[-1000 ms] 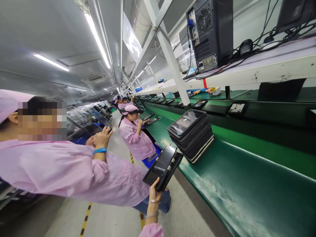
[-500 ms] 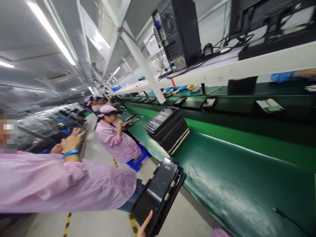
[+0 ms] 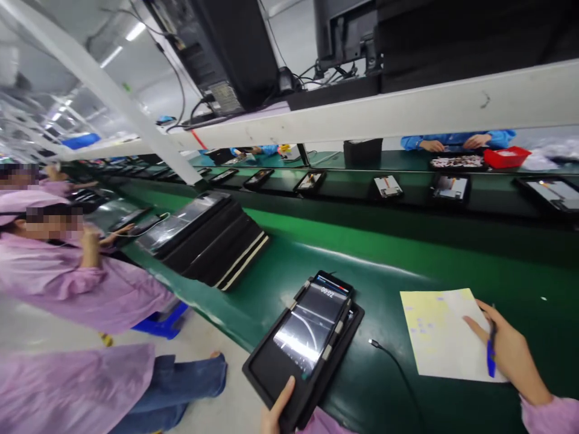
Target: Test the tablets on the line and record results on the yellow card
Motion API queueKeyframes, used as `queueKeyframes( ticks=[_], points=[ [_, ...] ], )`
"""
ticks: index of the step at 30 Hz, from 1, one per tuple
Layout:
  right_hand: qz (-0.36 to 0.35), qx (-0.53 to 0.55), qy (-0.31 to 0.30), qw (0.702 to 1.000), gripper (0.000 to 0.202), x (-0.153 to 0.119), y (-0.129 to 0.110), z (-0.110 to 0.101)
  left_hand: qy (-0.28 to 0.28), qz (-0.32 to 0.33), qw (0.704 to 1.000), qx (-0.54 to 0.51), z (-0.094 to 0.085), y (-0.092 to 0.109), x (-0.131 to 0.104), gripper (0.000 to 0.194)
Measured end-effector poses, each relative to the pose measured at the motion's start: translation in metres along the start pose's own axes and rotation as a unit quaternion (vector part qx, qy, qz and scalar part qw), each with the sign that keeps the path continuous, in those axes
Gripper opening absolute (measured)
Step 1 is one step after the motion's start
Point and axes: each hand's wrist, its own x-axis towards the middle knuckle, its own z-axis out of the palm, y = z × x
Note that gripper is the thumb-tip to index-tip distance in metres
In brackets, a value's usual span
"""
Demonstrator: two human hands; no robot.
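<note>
My left hand grips a black tray, its thumb on top and the other fingers out of sight. In the tray lies a phone with a lit screen reading 00:02. Another tray seems stacked below it. At the right, my right hand holds a blue pen, partly hidden by its fingers. It rests at the edge of a pale yellow sheet of paper with small marks, thumb over the paper. Between the hands, a black cable lies with its plug toward the phone.
A stack of black trays stands on the green bench at the left. Behind runs a row of trays with opened devices. A white shelf crosses above. Co-workers in pink are left; blue sleeves show across.
The view has swung right. My left hand still holds the tray with the phone, now nearer the bench. My right hand, the pen and the paper have come into view.
</note>
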Motion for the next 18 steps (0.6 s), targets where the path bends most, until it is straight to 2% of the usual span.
queueKeyframes(
  ticks=[3, 5, 6, 8, 9, 11, 13, 15, 16, 18],
  points=[
    [-0.041, -0.025, 0.007, 0.999, 0.068, -0.018, -0.003, 0.007, -0.024, 0.007, 1.0, 0.014, 0.054, -0.008, -0.005, 0.05],
    [-0.101, -0.058, 0.017, 0.993, 0.07, -0.025, -0.009, 0.005, -0.035, 0.013, 0.998, 0.048, 0.071, -0.014, 0.001, 0.058],
    [-0.136, -0.085, 0.029, 0.987, 0.073, -0.028, -0.013, 0.002, -0.051, 0.0, 0.996, 0.078, 0.073, -0.015, 0.006, 0.058],
    [-0.19, -0.135, 0.059, 0.971, 0.079, -0.03, -0.021, -0.009, -0.111, -0.066, 0.975, 0.183, 0.07, -0.009, 0.02, 0.037],
    [-0.197, -0.144, 0.071, 0.967, 0.08, -0.032, -0.026, -0.015, -0.14, -0.1, 0.95, 0.259, 0.066, -0.002, 0.028, 0.024],
    [-0.171, -0.091, 0.061, 0.979, 0.074, -0.033, -0.036, -0.025, -0.17, -0.105, 0.881, 0.429, 0.062, 0.02, 0.038, 0.036],
    [-0.106, 0.036, 0.014, 0.994, 0.061, -0.033, -0.047, -0.029, -0.158, 0.005, 0.815, 0.558, 0.07, 0.043, 0.034, 0.043],
    [-0.041, 0.173, -0.059, 0.982, 0.052, -0.029, -0.058, -0.022, -0.166, 0.165, 0.766, 0.599, 0.095, 0.053, 0.014, 0.04],
    [-0.019, 0.227, -0.095, 0.969, 0.052, -0.026, -0.062, -0.015, -0.191, 0.237, 0.745, 0.594, 0.112, 0.05, -0.001, 0.036],
    [-0.001, 0.296, -0.143, 0.944, 0.051, -0.018, -0.068, 0.004, -0.306, 0.321, 0.678, 0.586, 0.152, 0.026, -0.034, 0.027]
  ],
)
